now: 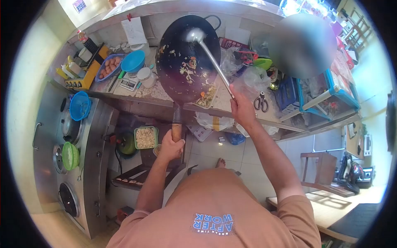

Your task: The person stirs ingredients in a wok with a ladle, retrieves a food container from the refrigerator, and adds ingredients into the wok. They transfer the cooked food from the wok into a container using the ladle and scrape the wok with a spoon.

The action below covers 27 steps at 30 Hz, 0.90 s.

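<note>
Two outstretched hands [172,147] [243,108] grip wok [175,58], ladle [214,65].

Remote log: I am watching the left hand [172,146] gripping in a closed fist, left forearm [153,188] slanting forward; right hand [243,106] is gripping farther ahead, right forearm [273,153] reaching out.

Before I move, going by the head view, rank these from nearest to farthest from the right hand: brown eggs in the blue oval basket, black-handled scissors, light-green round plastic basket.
1. Black-handled scissors: just right of the right hand.
2. Brown eggs: well left, higher in view.
3. Light-green round plastic basket: farthest left, lower in view.
</note>
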### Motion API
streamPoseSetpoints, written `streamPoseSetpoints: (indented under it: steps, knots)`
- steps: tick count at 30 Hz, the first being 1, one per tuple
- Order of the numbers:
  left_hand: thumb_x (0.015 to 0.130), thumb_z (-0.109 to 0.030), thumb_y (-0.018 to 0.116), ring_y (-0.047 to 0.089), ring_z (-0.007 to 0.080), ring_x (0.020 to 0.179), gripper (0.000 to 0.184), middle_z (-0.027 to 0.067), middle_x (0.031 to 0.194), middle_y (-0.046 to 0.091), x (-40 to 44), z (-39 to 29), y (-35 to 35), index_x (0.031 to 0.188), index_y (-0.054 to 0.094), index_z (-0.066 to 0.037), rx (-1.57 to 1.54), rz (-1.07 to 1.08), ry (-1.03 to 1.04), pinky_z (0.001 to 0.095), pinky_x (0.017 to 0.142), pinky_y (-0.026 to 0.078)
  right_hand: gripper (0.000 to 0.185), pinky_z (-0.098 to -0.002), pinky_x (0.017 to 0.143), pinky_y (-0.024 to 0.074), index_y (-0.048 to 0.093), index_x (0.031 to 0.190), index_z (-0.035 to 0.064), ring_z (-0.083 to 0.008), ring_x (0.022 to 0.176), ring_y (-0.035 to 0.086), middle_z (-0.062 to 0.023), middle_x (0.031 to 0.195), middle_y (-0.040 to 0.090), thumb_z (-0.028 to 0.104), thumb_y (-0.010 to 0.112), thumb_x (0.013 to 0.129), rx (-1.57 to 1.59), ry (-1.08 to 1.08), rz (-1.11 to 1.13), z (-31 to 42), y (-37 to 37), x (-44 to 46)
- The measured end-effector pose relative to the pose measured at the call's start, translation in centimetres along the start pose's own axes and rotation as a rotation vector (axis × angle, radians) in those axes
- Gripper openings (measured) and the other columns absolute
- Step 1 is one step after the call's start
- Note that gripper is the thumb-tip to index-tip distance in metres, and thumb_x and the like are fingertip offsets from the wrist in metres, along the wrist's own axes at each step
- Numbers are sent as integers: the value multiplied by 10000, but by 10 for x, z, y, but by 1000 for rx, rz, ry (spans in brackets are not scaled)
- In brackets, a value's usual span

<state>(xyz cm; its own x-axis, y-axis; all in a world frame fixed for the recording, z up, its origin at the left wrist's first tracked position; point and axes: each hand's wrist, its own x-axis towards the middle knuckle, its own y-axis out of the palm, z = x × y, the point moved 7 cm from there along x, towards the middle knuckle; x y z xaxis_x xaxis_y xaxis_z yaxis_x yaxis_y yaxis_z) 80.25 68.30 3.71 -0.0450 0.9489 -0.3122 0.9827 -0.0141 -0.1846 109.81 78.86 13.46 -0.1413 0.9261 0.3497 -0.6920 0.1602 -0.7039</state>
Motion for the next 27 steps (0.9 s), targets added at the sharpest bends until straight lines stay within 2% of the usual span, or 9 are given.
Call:
streamPoseSetpoints:
  steps: [1, 4, 7, 10, 13, 16, 19, 25, 27]
  knots:
    - [789, -22, 620, 531, 126, 470, 307, 40, 720, 524, 1, -1, 2, 1037, 439, -32, -23, 3, -2, 282, 415, 434, 542, -452, 758, 494, 492, 1373, 199, -365, 875, 608, -168, 964, 597, 55, 568, 855, -59, -12, 31, -11, 2, -1]
    - [786, -42, 623, 537, 126, 478, 286, 41, 711, 532, 1, -6, 3, 1017, 456, -27, -78, -22, 12, 286, 426, 436, 555, -416, 733, 481, 501, 1370, 150, -341, 789, 589, -164, 853, 593, 25, 597, 838, -135, -15, 132, -37, -5, -35]
    - [775, -73, 628, 547, 129, 487, 238, 48, 694, 549, 3, -7, -5, 962, 491, -19, -71, -92, 37, 297, 445, 439, 563, -421, 737, 483, 472, 1388, 154, -353, 796, 586, -167, 876, 590, 41, 587, 849, -80, 31, 177, -35, -20, -40]
    - [777, -72, 626, 547, 127, 490, 233, 48, 696, 546, 7, -1, -5, 961, 493, -21, -31, -94, 32, 298, 443, 436, 555, -425, 741, 492, 476, 1384, 163, -350, 816, 599, -166, 887, 593, 45, 585, 853, -6, 3, 73, -8, -19, -20]
    - [784, -61, 621, 541, 124, 488, 243, 44, 701, 537, 7, -2, -3, 979, 480, -27, -15, -70, 38, 291, 436, 435, 526, -451, 740, 509, 493, 1370, 213, -369, 841, 616, -161, 943, 600, 74, 582, 870, -125, 11, 115, -11, -10, -15]
    - [792, -41, 614, 536, 118, 490, 254, 38, 702, 528, 8, 0, -2, 998, 465, -31, -24, -68, 50, 280, 431, 434, 528, -456, 730, 509, 486, 1374, 212, -367, 840, 614, -160, 942, 597, 80, 581, 872, -204, 46, 234, -37, -22, -55]
    - [782, -60, 628, 547, 121, 507, 222, 43, 681, 540, 4, -1, -8, 960, 502, -22, 19, -117, 58, 295, 444, 431, 542, -423, 740, 493, 495, 1371, 192, -347, 814, 603, -157, 913, 585, 43, 586, 859, -104, 76, 260, -37, -50, -80]
    - [772, -87, 642, 549, 125, 520, 236, 49, 694, 554, 4, -3, -3, 960, 518, -17, -1, -97, 76, 298, 468, 441, 548, -437, 745, 505, 510, 1360, 192, -355, 825, 616, -157, 913, 594, 24, 592, 845, -107, 53, 131, -11, -32, -49]
    - [765, -97, 649, 553, 134, 533, 246, 54, 704, 561, 4, 2, -3, 960, 525, -15, 31, -105, 82, 306, 489, 449, 537, -449, 747, 510, 501, 1363, 208, -367, 845, 612, -156, 931, 596, 58, 580, 853, -189, 89, 213, -26, -29, -66]
